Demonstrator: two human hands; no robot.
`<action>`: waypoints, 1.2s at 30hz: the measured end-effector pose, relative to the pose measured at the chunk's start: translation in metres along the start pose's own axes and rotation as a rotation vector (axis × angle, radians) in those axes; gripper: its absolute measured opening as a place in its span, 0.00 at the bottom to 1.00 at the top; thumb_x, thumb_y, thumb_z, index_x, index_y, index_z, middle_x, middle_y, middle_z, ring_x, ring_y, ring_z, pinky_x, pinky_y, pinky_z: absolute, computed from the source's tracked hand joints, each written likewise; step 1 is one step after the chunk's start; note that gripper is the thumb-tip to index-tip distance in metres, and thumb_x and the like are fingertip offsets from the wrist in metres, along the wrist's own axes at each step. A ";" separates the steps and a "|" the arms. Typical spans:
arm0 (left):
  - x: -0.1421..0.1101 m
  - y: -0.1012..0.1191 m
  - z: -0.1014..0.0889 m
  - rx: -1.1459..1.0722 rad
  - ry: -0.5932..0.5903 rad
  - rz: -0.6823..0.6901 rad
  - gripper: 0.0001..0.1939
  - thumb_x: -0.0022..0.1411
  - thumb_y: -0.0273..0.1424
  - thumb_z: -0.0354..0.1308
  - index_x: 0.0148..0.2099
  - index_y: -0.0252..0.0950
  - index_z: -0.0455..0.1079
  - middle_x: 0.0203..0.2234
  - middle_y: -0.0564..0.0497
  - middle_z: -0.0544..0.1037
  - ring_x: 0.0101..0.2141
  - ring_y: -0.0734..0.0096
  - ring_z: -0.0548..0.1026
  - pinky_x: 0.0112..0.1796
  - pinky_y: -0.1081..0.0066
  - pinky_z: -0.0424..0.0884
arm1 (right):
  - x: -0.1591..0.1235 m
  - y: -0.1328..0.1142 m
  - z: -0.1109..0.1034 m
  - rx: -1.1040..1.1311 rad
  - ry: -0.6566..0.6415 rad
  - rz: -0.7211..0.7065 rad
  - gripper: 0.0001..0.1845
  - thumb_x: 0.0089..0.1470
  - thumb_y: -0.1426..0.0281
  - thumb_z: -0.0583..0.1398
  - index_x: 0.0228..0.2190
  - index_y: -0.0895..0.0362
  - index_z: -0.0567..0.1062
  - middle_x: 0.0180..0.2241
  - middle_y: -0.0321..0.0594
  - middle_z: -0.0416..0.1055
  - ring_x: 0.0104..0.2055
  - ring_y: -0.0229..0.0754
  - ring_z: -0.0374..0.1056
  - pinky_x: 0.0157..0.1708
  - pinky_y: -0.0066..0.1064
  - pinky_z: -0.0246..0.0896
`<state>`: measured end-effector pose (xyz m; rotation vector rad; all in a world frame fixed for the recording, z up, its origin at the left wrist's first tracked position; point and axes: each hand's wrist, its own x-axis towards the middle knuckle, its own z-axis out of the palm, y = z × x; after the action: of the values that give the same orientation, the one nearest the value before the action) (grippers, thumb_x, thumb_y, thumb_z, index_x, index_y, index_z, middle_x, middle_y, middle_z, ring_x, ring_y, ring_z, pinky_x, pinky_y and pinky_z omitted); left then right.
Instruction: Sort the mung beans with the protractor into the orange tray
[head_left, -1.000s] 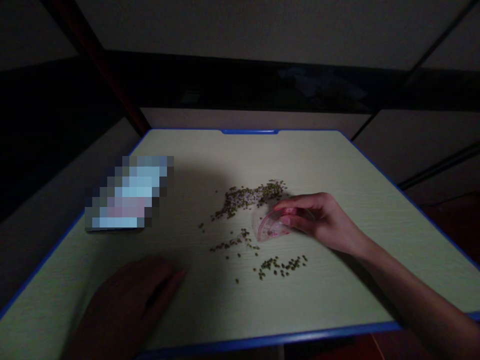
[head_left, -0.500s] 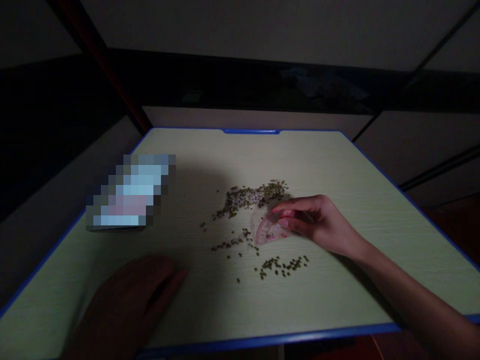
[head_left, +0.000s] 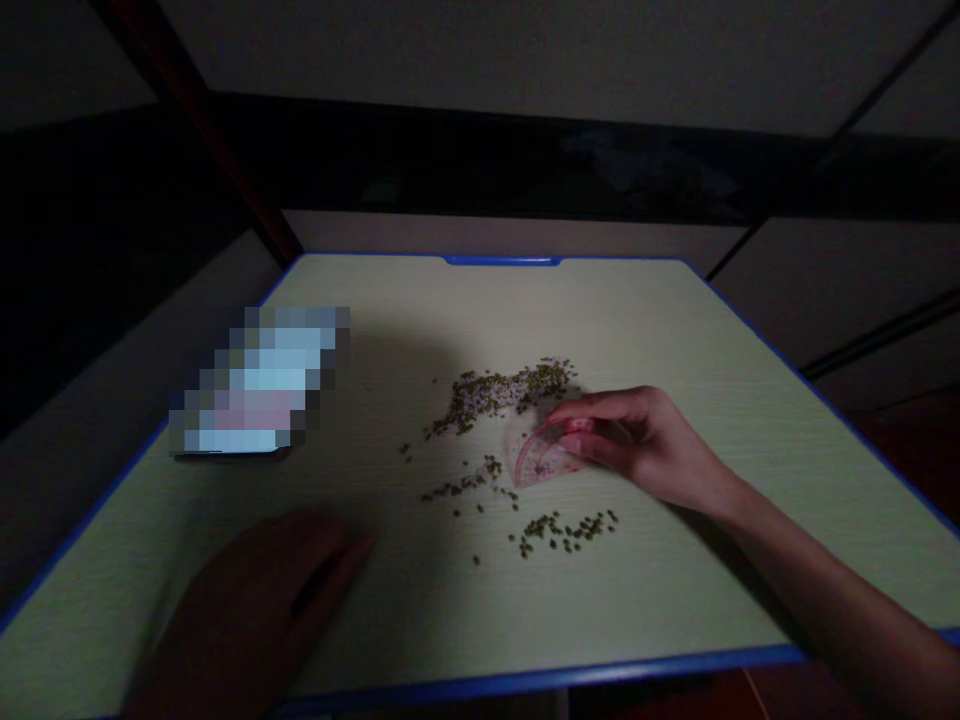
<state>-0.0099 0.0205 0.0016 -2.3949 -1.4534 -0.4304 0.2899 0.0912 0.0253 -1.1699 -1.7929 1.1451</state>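
Note:
My right hand (head_left: 637,445) is closed around the straight side of a clear protractor (head_left: 536,458) with pinkish-red markings, pinched between thumb and fingers. Its curved edge points left, among small greenish-brown beans. Beyond the protractor spreads a long heap of beans mixed with pale grains (head_left: 487,398). A smaller scatter of beans (head_left: 461,487) lies to its left, and a loose group of beans (head_left: 562,532) is nearer to me. In shadow at the lower left, my left hand (head_left: 262,580) rests on the table with nothing visible in it, thumb apart from the fingers.
The pale wood-grain table (head_left: 675,600) has a blue rim and a blue strip (head_left: 502,261) at its far edge. A lit, pixelated device (head_left: 270,380) stands at the left. Dark panels and a shelf rise behind the table.
Almost nothing differs. The view has shifted very slightly; both hands, the protractor and the beans keep their places.

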 end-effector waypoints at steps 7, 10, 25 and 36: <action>-0.002 0.001 -0.001 0.018 0.029 -0.007 0.26 0.65 0.43 0.34 0.27 0.42 0.69 0.23 0.59 0.74 0.23 0.74 0.73 0.23 0.74 0.72 | 0.000 -0.001 0.004 0.022 -0.017 -0.014 0.12 0.44 0.75 0.61 0.32 0.56 0.82 0.33 0.42 0.80 0.30 0.40 0.73 0.27 0.30 0.67; -0.005 0.000 0.001 0.028 0.019 -0.005 0.26 0.65 0.45 0.34 0.28 0.42 0.69 0.23 0.59 0.74 0.24 0.74 0.73 0.24 0.74 0.73 | 0.001 0.000 0.007 0.021 0.005 -0.027 0.12 0.44 0.75 0.61 0.33 0.56 0.82 0.33 0.42 0.80 0.30 0.40 0.73 0.28 0.29 0.67; -0.005 -0.002 -0.001 0.041 -0.022 0.002 0.25 0.65 0.44 0.35 0.28 0.41 0.68 0.24 0.59 0.74 0.25 0.76 0.73 0.24 0.76 0.71 | 0.001 0.007 0.001 0.091 -0.108 -0.066 0.11 0.48 0.75 0.61 0.35 0.57 0.81 0.35 0.43 0.79 0.33 0.40 0.72 0.30 0.29 0.67; 0.000 0.002 -0.002 0.039 0.028 0.018 0.25 0.65 0.43 0.34 0.28 0.41 0.67 0.23 0.58 0.74 0.24 0.75 0.73 0.23 0.75 0.72 | -0.002 0.007 0.006 0.221 -0.184 -0.016 0.10 0.46 0.77 0.62 0.33 0.59 0.81 0.28 0.40 0.77 0.27 0.36 0.70 0.26 0.26 0.66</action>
<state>-0.0081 0.0190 0.0028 -2.3598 -1.4149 -0.4251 0.2869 0.0889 0.0167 -0.9452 -1.7516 1.4404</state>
